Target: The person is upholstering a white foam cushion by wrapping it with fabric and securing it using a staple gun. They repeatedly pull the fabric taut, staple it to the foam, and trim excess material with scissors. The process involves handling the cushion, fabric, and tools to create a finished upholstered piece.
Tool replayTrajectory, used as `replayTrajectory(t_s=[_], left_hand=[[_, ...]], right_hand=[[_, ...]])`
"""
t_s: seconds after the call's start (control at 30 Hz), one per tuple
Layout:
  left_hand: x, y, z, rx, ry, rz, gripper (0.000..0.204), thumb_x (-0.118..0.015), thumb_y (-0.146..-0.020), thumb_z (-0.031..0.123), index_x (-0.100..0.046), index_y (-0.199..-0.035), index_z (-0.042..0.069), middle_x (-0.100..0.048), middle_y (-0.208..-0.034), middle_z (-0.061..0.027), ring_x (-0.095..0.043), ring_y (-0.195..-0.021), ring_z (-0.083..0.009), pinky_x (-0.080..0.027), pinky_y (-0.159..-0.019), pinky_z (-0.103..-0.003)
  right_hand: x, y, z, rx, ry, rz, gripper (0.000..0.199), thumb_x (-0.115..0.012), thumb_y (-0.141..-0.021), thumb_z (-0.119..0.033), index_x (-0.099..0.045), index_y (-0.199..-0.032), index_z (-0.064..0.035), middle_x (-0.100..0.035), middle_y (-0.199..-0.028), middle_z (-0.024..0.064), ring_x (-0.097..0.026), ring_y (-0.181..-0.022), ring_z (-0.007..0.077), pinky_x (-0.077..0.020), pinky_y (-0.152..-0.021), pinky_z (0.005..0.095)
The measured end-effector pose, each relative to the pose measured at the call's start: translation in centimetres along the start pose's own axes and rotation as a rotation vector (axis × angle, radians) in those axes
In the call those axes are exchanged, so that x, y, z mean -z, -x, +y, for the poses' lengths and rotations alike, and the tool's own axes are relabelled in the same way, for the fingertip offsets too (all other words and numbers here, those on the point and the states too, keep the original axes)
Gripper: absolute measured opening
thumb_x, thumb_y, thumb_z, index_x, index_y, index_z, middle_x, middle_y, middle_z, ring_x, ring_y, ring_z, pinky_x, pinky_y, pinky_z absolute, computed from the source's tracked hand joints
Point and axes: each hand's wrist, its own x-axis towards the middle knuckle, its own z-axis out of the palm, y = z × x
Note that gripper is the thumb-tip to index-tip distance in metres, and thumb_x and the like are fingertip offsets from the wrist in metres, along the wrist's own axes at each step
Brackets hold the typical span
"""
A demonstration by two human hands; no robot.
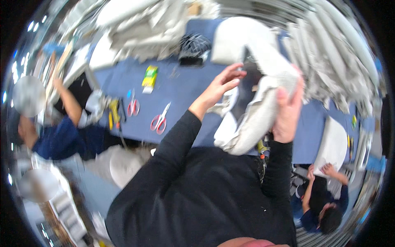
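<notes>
1. Head view, the thing in hand: a pale grey fabric piece (255, 119), rolled or folded into a thick bundle, is held up in the air above the blue desk (181, 94), in front of the person's black-sleeved chest.

2. Head view, right hand (288, 115): its grip is clamped on the fabric piece's right side, thumb in front and the other fingers hidden behind the cloth.

3. Head view, left hand (220, 88): the fingers are spread apart, reaching at the fabric piece's upper left edge. Whether they touch it I cannot tell; nothing is pinched.

4. Head view, around the fabric piece: two red-handled scissors (160, 119) lie on the desk to its left, a yellow-green packet (149, 77) further left and higher. Stacks of pale cloth (140, 29) lie beyond it. Other people work well apart from it, at the far left and lower right.

5. Handling well, as I judge it: keep the right clamp firm so the bundle does not unroll, and take the free edge with a full left-hand pinch rather than fingertips, as soft cloth sags and slips.
</notes>
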Motion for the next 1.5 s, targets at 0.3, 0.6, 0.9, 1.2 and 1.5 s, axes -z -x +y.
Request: replayTrajectory(t_s=[0.3, 0.6, 0.9, 1.2, 1.5], left_hand=[[8.0, 27.2, -14.5, 0.23, -1.188, 0.345, 0.066, -0.084, -0.091, 0.042, -0.069, -0.145, 0.007, -0.065, -0.148, -0.0224, -0.056, -0.145, -0.0436, -0.044, -0.12, -0.053], [1.3, 8.2, 0.0, -0.313, -0.395, 0.616, 0.071, -0.058, -0.11, 0.047, -0.045, -0.166, 0.005, -0.045, -0.172, -0.0157, -0.039, -0.16, -0.0324, -0.039, -0.123, -0.051], [-7.5, -5.4, 11.9, -0.542, -0.861, -0.102, 0.082, -0.032, -0.106, 0.062, -0.079, -0.101, -0.005, -0.078, -0.097, -0.0168, -0.074, -0.095, -0.0306, -0.054, -0.091, -0.04], [-2.7, -8.5, 10.4, -0.31, -0.494, 0.246, 0.065, -0.038, -0.11, 0.046, -0.079, -0.104, -0.004, -0.078, -0.094, -0.0171, -0.073, -0.088, -0.0262, -0.055, -0.084, -0.037], [-5.0, -12.6, 10.5, -0.219, -1.18, 0.678, 0.066, -0.045, -0.115, 0.054, -0.08, -0.107, -0.002, -0.077, -0.099, -0.0295, -0.073, -0.098, -0.0471, -0.053, -0.09, -0.05]], right_hand=[[-0.5, 8.0, -1.9, 0.057, 0.577, 0.223, 0.115, -0.088, -0.085, -0.009, -0.014, -0.172, 0.0077, -0.024, -0.176, 0.0267, -0.023, -0.165, 0.0353, -0.0145, -0.136, 0.0472], [0.3, 3.6, -1.3, 0.237, 0.374, -0.104, 0.103, -0.084, -0.076, -0.009, -0.04, -0.169, -0.0046, -0.058, -0.161, 0.0235, -0.059, -0.147, 0.0376, -0.0469, -0.121, 0.0432], [5.5, 6.4, -4.4, 0.4, 0.226, -0.05, 0.073, -0.082, -0.075, -0.012, -0.065, -0.145, -0.0014, -0.067, -0.142, 0.0241, -0.07, -0.121, 0.0436, -0.0584, -0.102, 0.0459], [10.0, 6.2, -14.6, 0.987, -0.218, -0.081, 0.044, -0.072, -0.097, -0.002, -0.062, -0.129, -0.0295, -0.071, -0.089, -0.0011, -0.058, -0.053, 0.0161, -0.0475, -0.052, 0.0308], [7.6, 5.6, -16.8, 0.759, -0.198, -0.173, 0.011, -0.062, -0.081, -0.004, -0.053, -0.078, -0.0101, -0.072, -0.083, 0.0048, -0.058, -0.051, 0.0212, -0.0495, -0.046, 0.0322]])
